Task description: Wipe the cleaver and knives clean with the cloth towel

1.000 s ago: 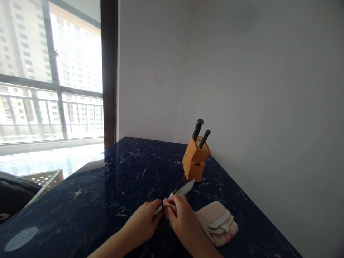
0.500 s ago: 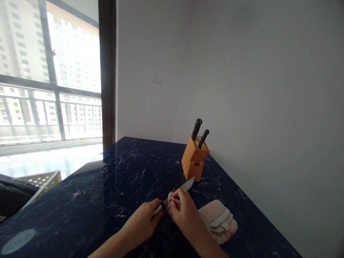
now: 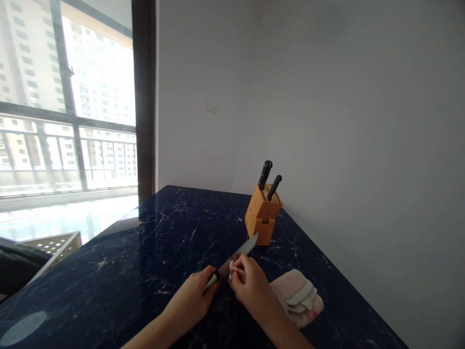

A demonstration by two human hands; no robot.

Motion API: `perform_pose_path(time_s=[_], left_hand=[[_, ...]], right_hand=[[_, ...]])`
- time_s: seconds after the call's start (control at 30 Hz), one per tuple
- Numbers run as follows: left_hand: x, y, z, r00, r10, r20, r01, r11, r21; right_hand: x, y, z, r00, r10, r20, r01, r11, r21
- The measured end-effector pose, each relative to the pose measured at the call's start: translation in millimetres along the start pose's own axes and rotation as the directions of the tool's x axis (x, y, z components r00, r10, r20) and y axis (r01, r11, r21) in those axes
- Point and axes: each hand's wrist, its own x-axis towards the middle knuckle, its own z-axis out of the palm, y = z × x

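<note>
A kitchen knife (image 3: 247,246) is held over the dark table, its blade pointing away and to the right. My left hand (image 3: 194,293) is closed around the knife's handle. In my right hand (image 3: 250,283), the fingers pinch a bunched corner of a pale cloth (image 3: 298,295) beside the blade; whether the cloth touches the steel I cannot tell. The rest of the cloth lies folded on the table to the right, partly behind my right forearm. Just beyond the knife tip stands a wooden knife block (image 3: 263,213).
Two black-handled knives (image 3: 266,174) stick out of the block's top. The dark blue marbled table (image 3: 174,218) runs back to a grey wall (image 3: 345,145). A pale oval patch (image 3: 23,327) shows at the front left. Left of the table is a perforated pale box or chair (image 3: 60,245).
The knife has swung slightly, its tip now a little higher and farther left. My right hand has shifted slightly right off the blade, leaving more of the steel showing.
</note>
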Motion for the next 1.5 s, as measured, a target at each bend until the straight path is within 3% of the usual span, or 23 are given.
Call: perform_pose_path(time_s=[0.4,0.53,0.67,0.87,1.07,1.3,1.5], left_hand=[[-1.9,1.8,-4.5,0.997,0.038,0.067,-0.039,0.999,0.01],[-2.2,2.0,-3.4,0.998,0.033,0.059,-0.033,0.999,0.003],[-2.8,0.9,-2.3,0.999,0.019,0.041,-0.02,1.0,0.011],[-1.3,-2.6,1.0,1.0,0.007,0.018,-0.008,0.999,0.053],[-0.1,-5.4,3.8,0.999,0.022,0.031,-0.023,0.999,0.036],[-0.6,-2.5,2.6,0.998,0.044,0.044,-0.048,0.994,0.094],[0.6,-4.7,2.3,0.999,0.039,0.031,-0.04,0.998,0.052]], right_hand=[[31.7,56.6,-27.8,0.965,0.065,-0.254,-0.075,0.997,-0.032],[36.8,67.8,-34.9,0.956,0.079,-0.281,-0.095,0.994,-0.047],[31.6,57.2,-30.6,0.97,0.053,-0.237,-0.072,0.995,-0.074],[11.9,19.8,-13.1,0.998,-0.004,-0.057,-0.008,0.977,-0.213],[-1.4,-8.0,-4.8,0.994,-0.084,0.063,0.091,0.989,-0.117],[-7.9,-17.2,-1.5,0.987,-0.116,0.114,0.119,0.993,-0.02],[-7.3,-14.5,0.0,0.988,-0.069,0.14,0.074,0.997,-0.026]])
